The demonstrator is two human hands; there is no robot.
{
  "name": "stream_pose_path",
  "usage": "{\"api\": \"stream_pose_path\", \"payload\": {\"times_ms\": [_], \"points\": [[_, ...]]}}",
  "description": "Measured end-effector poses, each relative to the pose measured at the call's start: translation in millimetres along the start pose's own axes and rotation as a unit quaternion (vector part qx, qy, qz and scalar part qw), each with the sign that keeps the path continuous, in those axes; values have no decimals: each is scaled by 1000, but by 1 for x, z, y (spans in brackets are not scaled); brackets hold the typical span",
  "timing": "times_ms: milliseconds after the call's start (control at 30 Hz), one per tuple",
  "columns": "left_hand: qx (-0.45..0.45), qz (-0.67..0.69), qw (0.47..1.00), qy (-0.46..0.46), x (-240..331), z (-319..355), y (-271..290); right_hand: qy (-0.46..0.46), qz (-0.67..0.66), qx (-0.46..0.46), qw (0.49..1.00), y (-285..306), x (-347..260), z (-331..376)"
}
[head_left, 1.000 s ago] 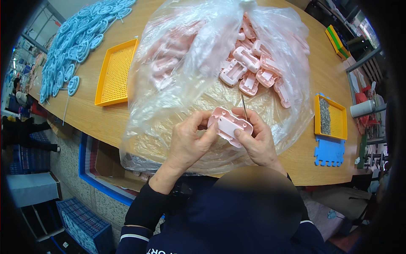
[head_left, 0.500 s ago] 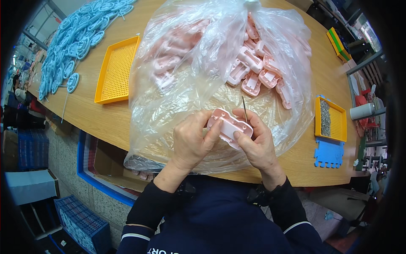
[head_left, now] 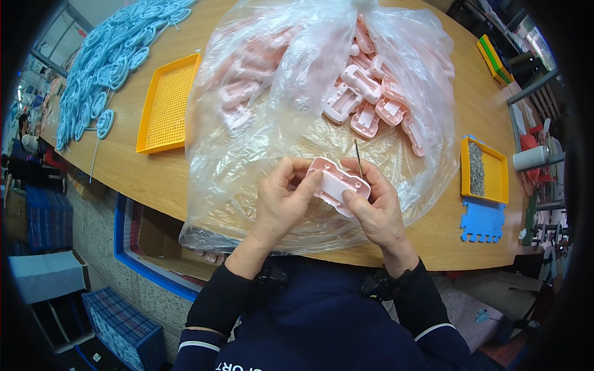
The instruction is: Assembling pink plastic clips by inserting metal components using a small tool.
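Between my two hands a pink plastic shell (head_left: 335, 189) is held up, its hollow inside with small round posts facing me. My left hand (head_left: 286, 196) is closed on its left end, thumb on the inner face. With its thumb on the lower right edge, my right hand (head_left: 375, 204) grips the other end. A thin dark metal tool (head_left: 358, 156) sticks up from the right hand's fingers; its lower part is hidden. Beyond my hands, several more pink shells (head_left: 361, 84) spill from the mouth of a clear plastic bag (head_left: 266, 142) spread on the table.
A yellow tray (head_left: 143, 123) and a heap of light blue plastic parts (head_left: 102, 77) lie on the left of the wooden table (head_left: 133, 176). At right, a yellow tray (head_left: 500, 179) holds small metal pieces beside a blue foam mat (head_left: 482, 221). A blue-rimmed crate (head_left: 148, 269) stands below the table's left edge.
My left thumb has shifted slightly along the inside of the pink shell. Both hands keep their hold, and the shell stays almost in place. The view has moved a little.
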State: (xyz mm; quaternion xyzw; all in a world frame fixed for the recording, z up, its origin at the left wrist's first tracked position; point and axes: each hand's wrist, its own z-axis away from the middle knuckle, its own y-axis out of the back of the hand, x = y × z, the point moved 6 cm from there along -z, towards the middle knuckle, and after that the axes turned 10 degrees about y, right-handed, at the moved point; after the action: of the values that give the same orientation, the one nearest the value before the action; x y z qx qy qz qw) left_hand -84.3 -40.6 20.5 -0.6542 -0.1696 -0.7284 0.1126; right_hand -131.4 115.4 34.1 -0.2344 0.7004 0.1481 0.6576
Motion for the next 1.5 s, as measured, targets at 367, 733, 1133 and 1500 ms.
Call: {"api": "stream_pose_path", "payload": {"times_ms": [367, 733, 1133, 1500], "points": [[-187, 255, 932, 176, -23, -12, -33, -6, 15, 13, 1000, 18, -5, 2], [-145, 187, 966, 107, -26, -22, -46, -1, -47, 41, 998, 31, 7, -1], [-187, 416, 856, 244, -20, -2, -53, 293, 377, -48, 878, -6, -37, 1], [-207, 493, 806, 252, -34, -3, -44, 122, 276, 22, 953, 34, -20, -1]]}}
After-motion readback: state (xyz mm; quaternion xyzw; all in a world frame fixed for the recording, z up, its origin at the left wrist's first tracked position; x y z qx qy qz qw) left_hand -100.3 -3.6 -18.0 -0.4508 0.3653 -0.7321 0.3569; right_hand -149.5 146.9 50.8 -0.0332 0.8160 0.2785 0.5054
